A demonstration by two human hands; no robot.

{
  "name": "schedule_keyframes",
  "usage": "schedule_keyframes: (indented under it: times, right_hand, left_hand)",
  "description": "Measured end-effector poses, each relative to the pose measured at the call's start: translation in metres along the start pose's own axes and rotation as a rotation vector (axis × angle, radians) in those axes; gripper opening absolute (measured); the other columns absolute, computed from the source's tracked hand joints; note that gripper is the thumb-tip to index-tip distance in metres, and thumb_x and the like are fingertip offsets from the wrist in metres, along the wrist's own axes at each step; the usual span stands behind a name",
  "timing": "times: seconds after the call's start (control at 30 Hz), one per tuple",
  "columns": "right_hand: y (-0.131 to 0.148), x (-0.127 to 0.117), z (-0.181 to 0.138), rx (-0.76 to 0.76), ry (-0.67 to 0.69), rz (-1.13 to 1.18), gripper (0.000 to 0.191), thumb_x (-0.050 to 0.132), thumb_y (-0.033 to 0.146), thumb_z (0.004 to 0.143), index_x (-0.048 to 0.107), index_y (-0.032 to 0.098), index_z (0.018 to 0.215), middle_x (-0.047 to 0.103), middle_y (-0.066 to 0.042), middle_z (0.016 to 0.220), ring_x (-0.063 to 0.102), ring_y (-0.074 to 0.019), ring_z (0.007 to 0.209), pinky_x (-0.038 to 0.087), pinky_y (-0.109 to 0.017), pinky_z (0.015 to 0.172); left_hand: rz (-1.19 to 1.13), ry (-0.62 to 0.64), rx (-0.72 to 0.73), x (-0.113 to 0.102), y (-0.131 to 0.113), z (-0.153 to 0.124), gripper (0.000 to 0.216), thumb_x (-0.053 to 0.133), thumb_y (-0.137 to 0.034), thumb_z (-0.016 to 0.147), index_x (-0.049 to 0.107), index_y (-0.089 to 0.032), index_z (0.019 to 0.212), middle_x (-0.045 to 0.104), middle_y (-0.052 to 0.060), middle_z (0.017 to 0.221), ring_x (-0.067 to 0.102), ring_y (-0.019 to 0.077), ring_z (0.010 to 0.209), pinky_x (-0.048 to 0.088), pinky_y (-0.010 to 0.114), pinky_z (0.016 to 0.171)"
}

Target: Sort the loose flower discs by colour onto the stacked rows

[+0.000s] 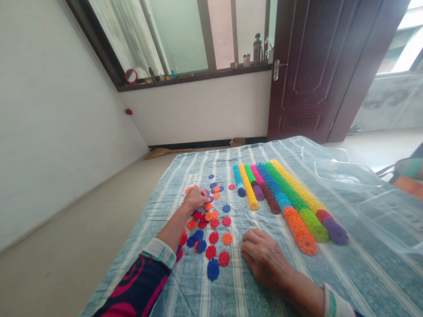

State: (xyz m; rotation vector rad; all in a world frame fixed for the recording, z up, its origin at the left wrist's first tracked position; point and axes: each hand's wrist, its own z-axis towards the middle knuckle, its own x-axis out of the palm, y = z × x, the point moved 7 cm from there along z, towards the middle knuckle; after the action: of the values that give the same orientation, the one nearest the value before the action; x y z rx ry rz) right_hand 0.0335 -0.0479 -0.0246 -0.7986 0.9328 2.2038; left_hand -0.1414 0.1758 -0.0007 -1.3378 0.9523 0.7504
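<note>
Loose plastic snowflake discs in red, orange, blue and purple lie scattered on a striped cloth. My left hand [197, 199] reaches into their far part, thumb and fingers pinched on a purple disc [210, 199]. Just beyond it lie orange and blue discs, and an orange disc [208, 206] sits below its fingertips. To the right, my right hand [264, 257] rests on the cloth with its fingers curled together; whatever is under its palm is hidden. Between the two hands lie a red disc [224, 259] and an orange disc [227, 238]. A short blue stack [213, 269] lies nearest me.
Long rows of stacked discs lie to the right, among them a yellow row [248, 187] and an orange one [300, 231]. Clear plastic boxes [343, 174] stand along the right side. The striped cloth [185, 286] covers the surface; a dark red door [307, 66] is behind.
</note>
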Motion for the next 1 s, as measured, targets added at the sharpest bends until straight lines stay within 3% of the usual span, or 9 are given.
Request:
schedule_keyframes:
  times: [0.13,0.23,0.37,0.53,0.63,0.77,1.0]
  right_hand:
    - [0.000,0.001,0.001,0.005,0.003,-0.012,0.023,0.055,0.009,0.090,0.054,0.018,0.069,0.061,-0.002,0.078,0.050,-0.0168,0.076,0.035,-0.030,0.069]
    - [0.000,0.001,0.002,0.005,0.008,-0.034,0.022,0.057,0.009,0.089,0.054,0.017,0.069,0.061,-0.002,0.078,0.051,-0.0169,0.076,0.035,-0.030,0.069]
    - [0.000,0.001,0.005,-0.003,0.013,-0.071,0.021,0.059,0.010,0.087,0.055,0.017,0.068,0.061,-0.002,0.077,0.051,-0.0171,0.075,0.035,-0.030,0.067]
    - [0.000,0.002,0.007,-0.017,0.007,-0.108,0.021,0.060,0.011,0.087,0.056,0.018,0.067,0.061,-0.002,0.075,0.052,-0.0173,0.073,0.035,-0.031,0.065]
    - [-0.001,0.002,0.007,-0.013,0.007,-0.127,0.021,0.061,0.012,0.085,0.056,0.018,0.066,0.060,-0.001,0.073,0.051,-0.0175,0.072,0.034,-0.031,0.064]
    - [-0.002,0.004,0.008,-0.003,0.031,-0.150,0.018,0.065,0.012,0.080,0.056,0.018,0.065,0.060,-0.001,0.073,0.051,-0.0178,0.071,0.033,-0.032,0.062]
    - [-0.002,0.004,0.010,-0.001,0.058,-0.164,0.017,0.064,0.012,0.080,0.058,0.018,0.066,0.061,-0.002,0.073,0.052,-0.0183,0.071,0.033,-0.032,0.060]
  left_hand:
    - [-0.223,-0.053,-0.007,-0.005,0.003,-0.002,0.010,0.068,-0.024,0.057,0.063,-0.017,0.052,0.054,-0.004,0.047,0.050,0.0122,0.053,0.034,0.024,0.051]
    - [-0.288,-0.085,0.063,-0.011,-0.015,-0.005,0.011,0.068,-0.026,0.058,0.065,-0.016,0.054,0.058,-0.002,0.051,0.052,0.0129,0.055,0.036,0.025,0.054]
    - [-0.352,-0.018,0.219,0.000,-0.066,-0.012,0.013,0.067,-0.028,0.061,0.067,-0.016,0.058,0.058,-0.003,0.053,0.052,0.0120,0.056,0.038,0.025,0.058]
    - [-0.321,0.074,0.414,0.037,-0.137,-0.022,0.015,0.066,-0.028,0.067,0.067,-0.016,0.059,0.056,-0.004,0.053,0.050,0.0108,0.056,0.036,0.024,0.056]
    - [-0.217,0.105,0.493,0.057,-0.165,-0.025,0.012,0.063,-0.022,0.069,0.071,-0.016,0.062,0.061,-0.002,0.057,0.053,0.0115,0.059,0.038,0.024,0.058]
    - [-0.075,0.126,0.497,0.072,-0.183,-0.023,0.015,0.060,-0.016,0.069,0.075,-0.017,0.069,0.067,-0.001,0.063,0.058,0.0128,0.064,0.039,0.023,0.059]
    - [0.107,0.137,0.441,0.081,-0.188,-0.020,0.017,0.061,-0.016,0.071,0.078,-0.019,0.075,0.072,0.001,0.071,0.063,0.0155,0.071,0.040,0.024,0.062]
